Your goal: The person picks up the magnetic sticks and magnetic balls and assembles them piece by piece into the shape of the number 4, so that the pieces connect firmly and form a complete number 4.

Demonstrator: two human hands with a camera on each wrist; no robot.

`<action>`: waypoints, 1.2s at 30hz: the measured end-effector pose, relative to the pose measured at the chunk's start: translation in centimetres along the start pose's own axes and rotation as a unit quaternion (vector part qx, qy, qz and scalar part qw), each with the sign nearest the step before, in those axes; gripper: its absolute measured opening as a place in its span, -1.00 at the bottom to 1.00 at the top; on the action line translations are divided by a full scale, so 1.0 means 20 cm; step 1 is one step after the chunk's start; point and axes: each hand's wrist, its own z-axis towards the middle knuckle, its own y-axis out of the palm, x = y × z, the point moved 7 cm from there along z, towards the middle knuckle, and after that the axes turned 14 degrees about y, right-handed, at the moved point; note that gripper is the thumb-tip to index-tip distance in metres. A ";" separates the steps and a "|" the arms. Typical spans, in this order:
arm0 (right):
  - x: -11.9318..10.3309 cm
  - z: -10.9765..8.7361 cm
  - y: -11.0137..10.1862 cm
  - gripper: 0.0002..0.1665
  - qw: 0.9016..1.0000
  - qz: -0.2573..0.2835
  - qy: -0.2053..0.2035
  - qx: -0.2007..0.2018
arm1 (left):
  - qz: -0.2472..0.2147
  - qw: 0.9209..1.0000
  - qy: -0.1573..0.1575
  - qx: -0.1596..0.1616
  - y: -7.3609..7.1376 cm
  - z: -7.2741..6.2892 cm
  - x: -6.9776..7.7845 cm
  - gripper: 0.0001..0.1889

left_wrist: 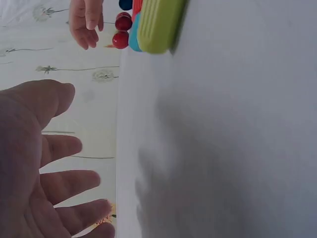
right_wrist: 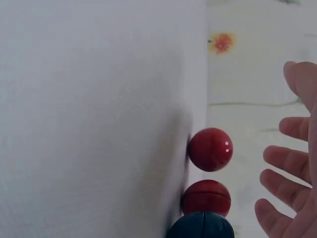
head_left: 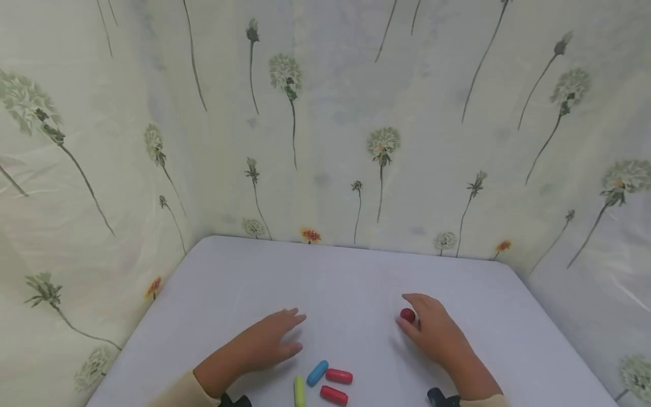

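My left hand point(head_left: 272, 342) hovers over the table's left half, fingers spread and holding nothing; the left wrist view shows its thumb and fingers point(left_wrist: 72, 186) apart. Over the right half is my right hand point(head_left: 437, 330), relaxed, with a red ball point(head_left: 407, 315) showing between thumb and fingers in the head view. From the right wrist, that hand point(right_wrist: 297, 158) appears apart from a shiny red ball point(right_wrist: 210, 149), a grooved red ball point(right_wrist: 205, 199) and a dark blue ball point(right_wrist: 200, 228). In the head view, the right hand hides the other balls.
Near the table's front lie a yellow-green rounded stick point(head_left: 299, 391), a blue one point(head_left: 317, 373) and two red ones point(head_left: 339, 376). The white table point(head_left: 330, 288) meets a flower-printed curtain point(head_left: 325, 141) at its back and sides.
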 end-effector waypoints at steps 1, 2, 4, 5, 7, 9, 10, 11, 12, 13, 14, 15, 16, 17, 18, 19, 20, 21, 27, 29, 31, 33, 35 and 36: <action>0.01 0.00 0.00 -0.24 1.000 0.005 0.002 0.001 | -0.009 1.000 -0.005 0.003 0.01 0.00 0.00 -0.34; 0.03 0.01 0.00 -0.24 1.000 0.010 0.003 0.004 | -0.016 1.000 -0.007 0.007 0.01 0.00 0.01 -0.37; 0.05 0.02 0.00 -0.23 1.000 0.022 0.006 0.007 | -0.029 0.999 -0.008 0.017 0.02 0.01 0.02 -0.42; 0.07 0.02 0.00 -0.23 1.000 0.029 0.008 0.009 | -0.035 0.999 -0.008 0.020 0.02 0.01 0.03 -0.44; 0.09 0.03 0.00 -0.24 0.999 0.039 0.015 0.010 | -0.041 0.999 -0.005 0.024 0.04 0.02 0.04 -0.47; 0.12 0.04 0.00 -0.27 0.998 0.049 0.026 0.007 | -0.052 0.998 -0.003 0.025 0.05 0.02 0.05 -0.50; 0.13 0.04 0.00 -0.29 0.998 0.053 0.033 0.005 | -0.057 0.998 -0.002 0.024 0.06 0.03 0.05 -0.51; 0.14 0.05 0.00 -0.31 0.997 0.058 0.042 0.001 | -0.060 0.998 -0.003 0.022 0.07 0.04 0.05 -0.52; 0.15 0.05 0.01 -0.33 0.997 0.063 0.052 -0.003 | -0.061 0.998 -0.004 0.021 0.08 0.04 0.05 -0.52; 0.16 0.05 0.01 -0.35 0.996 0.069 0.058 -0.006 | -0.066 0.998 -0.006 0.021 0.09 0.05 0.05 -0.53; 0.17 0.05 0.01 -0.36 0.995 0.075 0.067 -0.008 | -0.069 0.997 -0.006 0.020 0.10 0.05 0.06 -0.53; 0.18 0.05 0.01 -0.38 0.994 0.079 0.077 -0.010 | -0.073 0.997 -0.007 0.020 0.11 0.06 0.06 -0.53; 0.19 0.05 0.01 -0.39 0.993 0.084 0.086 -0.012 | -0.077 0.997 -0.008 0.020 0.11 0.06 0.07 -0.53; 0.21 0.05 0.02 -0.39 0.991 0.087 0.096 -0.016 | -0.083 0.996 -0.009 0.019 0.12 0.06 0.07 -0.54; 0.22 0.05 0.02 -0.39 0.990 0.089 0.106 -0.020 | -0.088 0.996 -0.010 0.017 0.13 0.06 0.08 -0.54; 0.23 0.05 0.02 -0.38 0.989 0.091 0.115 -0.025 | -0.094 0.995 -0.011 0.016 0.14 0.06 0.09 -0.55; 0.25 0.06 0.03 -0.38 0.987 0.092 0.126 -0.030 | -0.095 0.995 -0.011 0.015 0.14 0.06 0.09 -0.55; 0.26 0.06 0.03 -0.37 0.986 0.092 0.135 -0.035 | -0.098 0.995 -0.011 0.015 0.15 0.06 0.10 -0.56; 0.30 0.06 0.03 -0.35 0.979 0.093 0.171 -0.052 | -0.098 0.995 -0.011 0.011 0.17 0.05 0.12 -0.56; 0.31 0.06 0.03 -0.35 0.978 0.092 0.178 -0.056 | -0.097 0.995 -0.015 0.009 0.18 0.05 0.11 -0.55; 0.33 0.05 0.04 -0.36 0.977 0.092 0.181 -0.058 | -0.098 0.995 -0.017 0.008 0.19 0.05 0.11 -0.55; 0.34 0.05 0.04 -0.37 0.977 0.091 0.183 -0.060 | -0.096 0.995 -0.018 0.008 0.19 0.04 0.11 -0.56; 0.35 0.04 0.04 -0.38 0.976 0.092 0.187 -0.062 | -0.096 0.995 -0.018 0.008 0.19 0.04 0.11 -0.58; 0.36 0.04 0.04 -0.38 0.976 0.093 0.189 -0.063 | -0.097 0.995 -0.019 0.009 0.19 0.04 0.11 -0.59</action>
